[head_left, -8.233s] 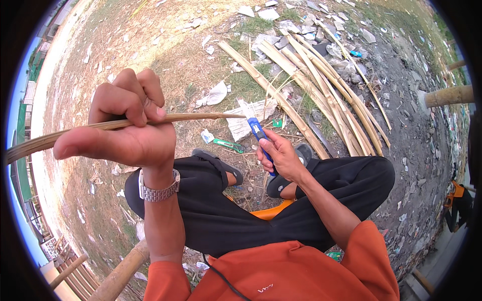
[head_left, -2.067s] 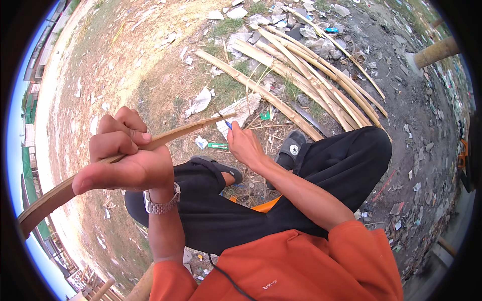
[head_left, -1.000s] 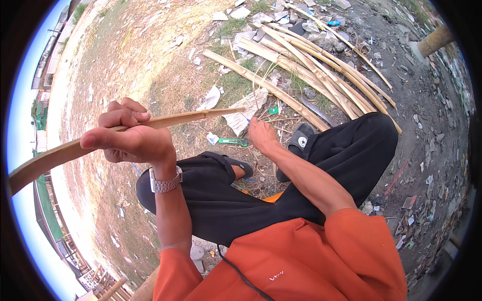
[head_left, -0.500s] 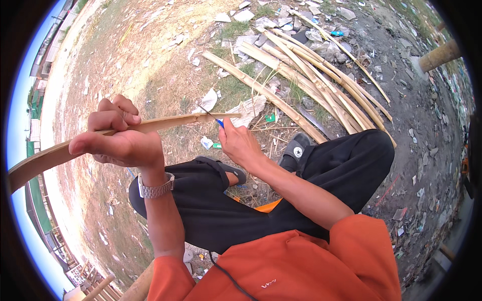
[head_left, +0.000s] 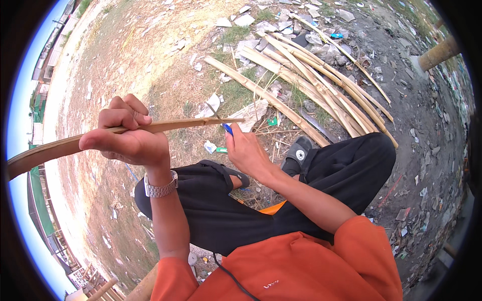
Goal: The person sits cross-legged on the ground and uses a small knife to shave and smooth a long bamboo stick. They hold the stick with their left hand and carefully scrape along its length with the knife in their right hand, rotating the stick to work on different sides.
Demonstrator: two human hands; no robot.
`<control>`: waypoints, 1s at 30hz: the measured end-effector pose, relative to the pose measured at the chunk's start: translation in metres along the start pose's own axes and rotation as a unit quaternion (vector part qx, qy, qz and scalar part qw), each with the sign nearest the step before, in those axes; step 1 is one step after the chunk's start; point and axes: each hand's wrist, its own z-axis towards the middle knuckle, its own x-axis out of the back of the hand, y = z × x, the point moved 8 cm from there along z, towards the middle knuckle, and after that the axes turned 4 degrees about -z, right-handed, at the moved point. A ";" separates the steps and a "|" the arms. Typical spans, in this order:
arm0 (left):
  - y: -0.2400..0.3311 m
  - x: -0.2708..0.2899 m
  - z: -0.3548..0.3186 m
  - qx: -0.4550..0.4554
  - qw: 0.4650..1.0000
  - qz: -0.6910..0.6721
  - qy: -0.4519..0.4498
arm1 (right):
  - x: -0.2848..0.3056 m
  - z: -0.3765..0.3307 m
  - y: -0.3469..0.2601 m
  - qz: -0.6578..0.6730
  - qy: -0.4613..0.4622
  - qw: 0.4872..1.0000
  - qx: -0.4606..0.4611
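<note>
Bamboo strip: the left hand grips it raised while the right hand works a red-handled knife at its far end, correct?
Not quite. The head view shows the knife handle is blue, not red. Otherwise right: the left hand grips the raised bamboo strip and the right hand works at its far end.

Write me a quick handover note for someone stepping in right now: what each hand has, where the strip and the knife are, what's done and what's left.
Left hand: grip closed around the long curved tan bamboo strip, held up level in front of the body.
Right hand: grip closed on the blue-handled knife, its blade against the strip near its far end.
Pile of split bamboo strips lies on the littered ground ahead, beyond the black-trousered knees.
Done: how much of the strip is already shaved cannot be told.
Left: likely the pile, which looks untouched.
</note>
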 end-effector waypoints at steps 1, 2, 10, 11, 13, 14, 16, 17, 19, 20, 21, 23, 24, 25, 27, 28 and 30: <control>-0.002 0.000 -0.002 0.011 1.000 -0.008 0.002 | -0.005 -0.006 -0.006 0.005 -0.002 1.000 0.018; -0.003 0.000 -0.004 0.020 1.000 -0.015 0.005 | -0.007 -0.009 -0.006 0.013 0.006 1.000 0.020; -0.011 -0.005 -0.018 0.078 0.994 -0.077 -0.011 | -0.011 -0.004 0.022 -0.006 -0.059 0.997 -0.040; -0.009 -0.008 -0.014 0.074 0.994 -0.086 -0.003 | -0.014 0.002 0.028 -0.007 -0.050 0.998 -0.038; -0.013 -0.006 -0.011 0.087 0.992 -0.093 -0.014 | -0.025 0.009 0.054 -0.009 -0.034 0.998 -0.043; -0.014 -0.004 -0.009 0.090 0.991 -0.095 -0.018 | -0.023 0.011 0.052 -0.021 -0.024 0.999 -0.034; -0.013 -0.006 -0.010 0.085 0.992 -0.088 -0.018 | -0.018 0.012 0.049 -0.046 -0.006 0.999 -0.014; -0.012 -0.005 -0.010 0.083 0.993 -0.083 -0.017 | -0.017 0.012 0.043 -0.030 -0.005 0.999 -0.014; -0.015 -0.002 -0.012 0.068 0.991 -0.110 -0.039 | -0.015 0.006 0.026 0.001 -0.007 1.000 -0.012; -0.013 -0.004 -0.008 0.054 0.989 -0.127 -0.052 | -0.012 0.004 0.022 0.000 -0.020 0.999 -0.029; -0.012 -0.006 -0.007 0.062 0.991 -0.114 -0.045 | -0.014 0.004 0.029 -0.009 -0.016 0.999 -0.028; -0.011 -0.010 -0.007 0.082 0.993 -0.083 -0.032 | -0.015 0.006 0.040 -0.025 -0.011 0.999 -0.028; -0.011 -0.009 -0.006 0.075 0.993 -0.085 -0.038 | -0.010 0.006 0.033 0.016 -0.021 1.000 -0.010; -0.009 -0.009 -0.001 0.057 0.992 -0.097 -0.049 | -0.004 0.007 0.020 0.024 -0.010 1.000 0.014; -0.012 -0.006 -0.007 0.047 0.989 -0.119 -0.069 | 0.005 -0.002 -0.008 0.038 -0.003 0.998 0.041; -0.013 -0.006 -0.009 0.054 0.990 -0.109 -0.066 | 0.001 -0.002 -0.005 0.065 -0.001 0.997 0.031; -0.014 -0.005 -0.008 0.066 0.991 -0.111 -0.038 | -0.007 0.004 0.022 0.018 0.009 1.000 0.008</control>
